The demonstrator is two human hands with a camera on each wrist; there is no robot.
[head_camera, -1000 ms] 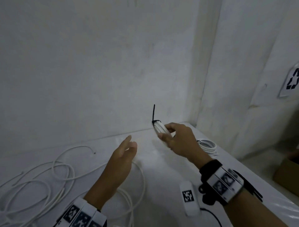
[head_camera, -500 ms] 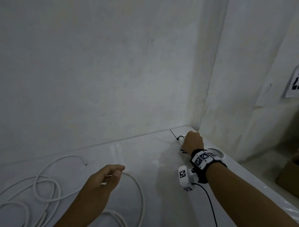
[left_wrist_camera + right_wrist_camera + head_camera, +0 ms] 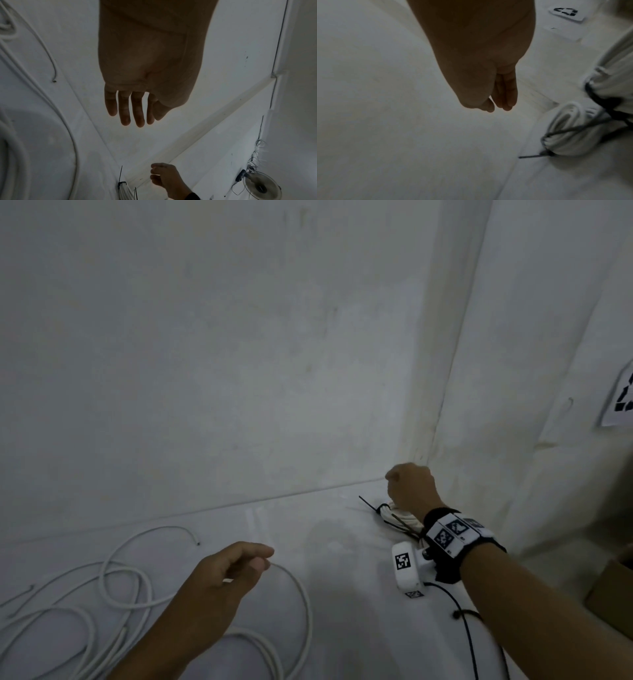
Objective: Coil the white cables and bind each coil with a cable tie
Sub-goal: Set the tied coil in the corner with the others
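Bound coils point(image 3: 399, 517), black-tied, lodged in table point(image 3: 205, 529) corner at wall edge. Right hand point(image 3: 411, 487) above, loosely curled, nothing held. Left hand point(image 3: 227, 571) relaxed, nothing held, over loose rounded cable point(image 3: 113, 587).

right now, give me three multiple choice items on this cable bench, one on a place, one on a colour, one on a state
1. Where do the bound coils lie?
A. far right corner of the table
B. left edge
C. in the cardboard box

2. What colour are the cable ties?
A. white
B. black
C. red

3. What does the left hand hold?
A. a cable tie
B. a coil
C. nothing

Answers:
1 A: the coils sit by the wall corner, under the right hand.
2 B: dark tie tails stick out from the white coils.
3 C: the left wrist view shows the fingers relaxed and empty above the loose cable.
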